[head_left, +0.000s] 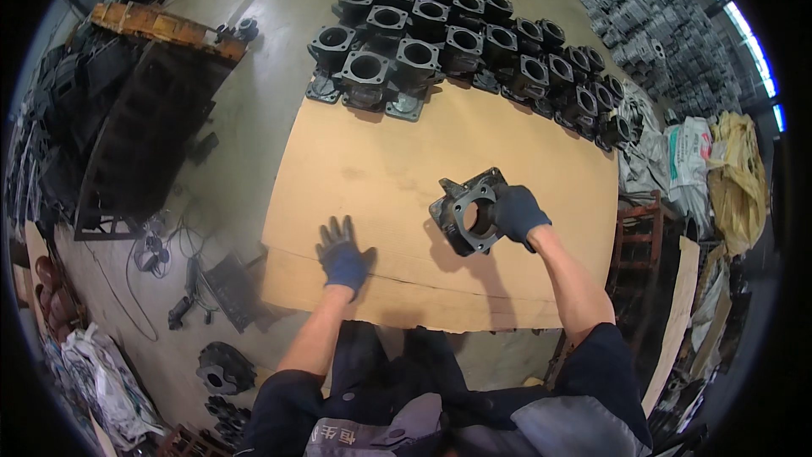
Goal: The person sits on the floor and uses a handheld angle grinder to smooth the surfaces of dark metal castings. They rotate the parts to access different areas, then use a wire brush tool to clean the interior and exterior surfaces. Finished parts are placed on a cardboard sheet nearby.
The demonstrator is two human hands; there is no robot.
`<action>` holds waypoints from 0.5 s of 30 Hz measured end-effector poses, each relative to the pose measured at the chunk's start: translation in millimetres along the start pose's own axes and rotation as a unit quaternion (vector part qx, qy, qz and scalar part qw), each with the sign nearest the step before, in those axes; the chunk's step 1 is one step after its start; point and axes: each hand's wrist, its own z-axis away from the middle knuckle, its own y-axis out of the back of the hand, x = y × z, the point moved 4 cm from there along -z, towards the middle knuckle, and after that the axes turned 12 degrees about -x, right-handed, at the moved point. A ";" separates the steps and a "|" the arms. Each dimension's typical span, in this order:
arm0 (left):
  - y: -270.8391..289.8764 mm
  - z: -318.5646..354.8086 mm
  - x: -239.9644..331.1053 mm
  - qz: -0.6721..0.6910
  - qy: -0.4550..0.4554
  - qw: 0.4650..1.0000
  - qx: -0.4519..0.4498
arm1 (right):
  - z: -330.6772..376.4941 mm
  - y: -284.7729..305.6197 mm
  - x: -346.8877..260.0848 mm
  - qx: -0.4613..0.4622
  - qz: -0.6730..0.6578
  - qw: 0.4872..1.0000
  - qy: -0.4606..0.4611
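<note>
My right hand (519, 216), in a dark blue glove, grips the right side of a black flanged metal casting (461, 218) with a round bore through it. The casting is tilted above the cardboard sheet (381, 178) and throws a shadow on it. Some of my right fingers are hidden by the casting. My left hand (343, 256), in a matching glove, is over the left front part of the cardboard. Its fingers are spread and nothing is in them.
Rows of similar black castings (419, 52) stand along the cardboard's far edge. A dark bin with an orange beam (169, 30) is at the left. Grey castings (668, 30) are piled far right, near sacks (689, 152). Another casting (225, 368) lies on the floor, lower left.
</note>
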 end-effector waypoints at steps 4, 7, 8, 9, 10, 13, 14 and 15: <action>14.6 -8.0 -10.1 -0.076 0.020 0.996 -0.042 | -47.4 24.0 3.7 -0.003 0.111 0.994 0.007; 21.5 -23.3 3.8 -0.069 0.010 0.996 -0.050 | -89.0 38.7 8.6 -0.004 0.158 0.987 0.032; 21.5 -30.8 6.9 -0.062 0.001 0.997 -0.050 | -100.5 44.9 9.0 0.000 0.168 0.985 0.042; 21.4 -37.9 11.3 -0.056 -0.008 0.997 -0.051 | -111.3 50.9 9.3 0.004 0.177 0.983 0.053; 21.4 -43.5 16.6 -0.064 -0.003 0.996 -0.067 | -122.1 57.6 9.9 0.009 0.185 0.981 0.063; 21.6 -50.6 26.6 -0.083 0.006 0.992 -0.099 | -155.6 72.6 10.5 0.020 0.217 0.973 0.076; 19.8 -51.9 26.1 -0.086 0.004 0.991 -0.099 | -165.9 76.7 10.4 0.027 0.221 0.972 0.080; 17.5 -53.2 26.5 -0.088 0.003 0.991 -0.098 | -175.0 82.2 9.7 0.029 0.225 0.970 0.088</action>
